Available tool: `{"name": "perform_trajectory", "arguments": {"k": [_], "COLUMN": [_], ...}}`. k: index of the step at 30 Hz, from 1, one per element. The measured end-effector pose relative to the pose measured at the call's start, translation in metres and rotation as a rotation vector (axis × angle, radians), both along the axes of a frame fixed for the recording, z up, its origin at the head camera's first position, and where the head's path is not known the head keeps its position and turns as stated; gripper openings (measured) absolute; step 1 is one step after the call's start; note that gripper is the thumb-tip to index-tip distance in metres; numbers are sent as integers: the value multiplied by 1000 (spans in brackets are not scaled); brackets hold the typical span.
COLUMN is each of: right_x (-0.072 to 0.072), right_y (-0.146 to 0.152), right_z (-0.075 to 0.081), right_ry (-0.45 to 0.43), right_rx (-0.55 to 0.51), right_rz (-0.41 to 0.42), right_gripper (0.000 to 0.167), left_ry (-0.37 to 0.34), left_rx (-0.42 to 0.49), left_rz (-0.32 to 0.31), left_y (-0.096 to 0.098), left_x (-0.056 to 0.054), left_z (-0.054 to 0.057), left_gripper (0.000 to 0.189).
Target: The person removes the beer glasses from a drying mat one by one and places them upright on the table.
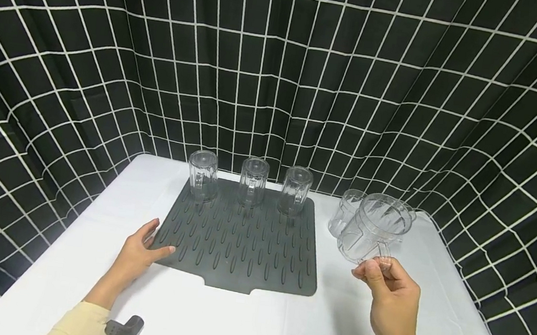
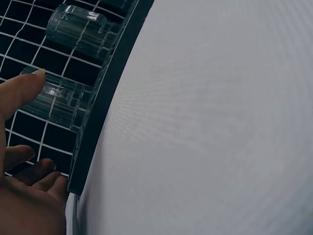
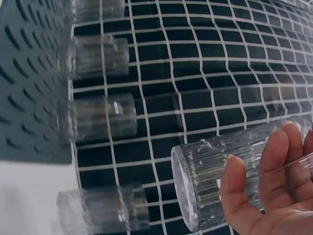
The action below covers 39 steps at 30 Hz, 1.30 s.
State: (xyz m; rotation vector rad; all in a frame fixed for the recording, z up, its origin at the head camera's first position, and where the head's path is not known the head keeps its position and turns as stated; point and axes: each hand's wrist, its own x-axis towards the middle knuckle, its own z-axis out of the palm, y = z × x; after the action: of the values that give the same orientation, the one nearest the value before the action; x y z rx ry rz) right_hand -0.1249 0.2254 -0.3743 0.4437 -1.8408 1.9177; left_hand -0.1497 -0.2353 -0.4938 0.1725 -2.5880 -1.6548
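Note:
My right hand (image 1: 390, 297) pinches the handle of a clear mug (image 1: 357, 242) between thumb and fingers. In the head view this mug is tilted, its mouth up; the right wrist view shows its round base and ribbed wall. A second clear mug (image 1: 343, 213) stands on the table just behind it, and part of another shows past its right side. My left hand (image 1: 137, 255) is at the left front corner of a dark grey drying mat (image 1: 243, 248), thumb and fingers spread, the thumb over the mat's edge. The left hand holds nothing.
Upside down along the mat's back edge stand a left mug (image 1: 203, 176), a middle mug (image 1: 253, 182) and a right mug (image 1: 295, 190), all clear. The white table (image 1: 278, 331) ends at a black curtain (image 1: 269, 78) with white grid lines.

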Motion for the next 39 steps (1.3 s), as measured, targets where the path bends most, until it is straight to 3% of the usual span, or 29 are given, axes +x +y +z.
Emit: {"name": "perform_trajectory", "arguments": {"k": [6, 9, 19, 30, 39], "right_x": [-7, -12, -30, -51, -77], "right_y": [17, 28, 70, 112, 151], "right_z": [5, 9, 18, 17, 2], "right_ry": [52, 52, 31, -76, -133], "right_rx": [-68, -102, -154, -158, -237], "right_rz": [32, 8, -61, -183, -190], "right_gripper": [13, 12, 13, 15, 21], "left_ry": [-64, -85, -47, -29, -27], "left_rx": [-28, -68, -263, -284, -293], "left_rz": [-6, -17, -51, -55, -55], "left_y": [-2, -3, -1, 1, -2], "left_x": [0, -1, 1, 0, -1], "left_z": [-3, -7, -13, -11, -11], "left_gripper": [104, 103, 96, 92, 92]}}
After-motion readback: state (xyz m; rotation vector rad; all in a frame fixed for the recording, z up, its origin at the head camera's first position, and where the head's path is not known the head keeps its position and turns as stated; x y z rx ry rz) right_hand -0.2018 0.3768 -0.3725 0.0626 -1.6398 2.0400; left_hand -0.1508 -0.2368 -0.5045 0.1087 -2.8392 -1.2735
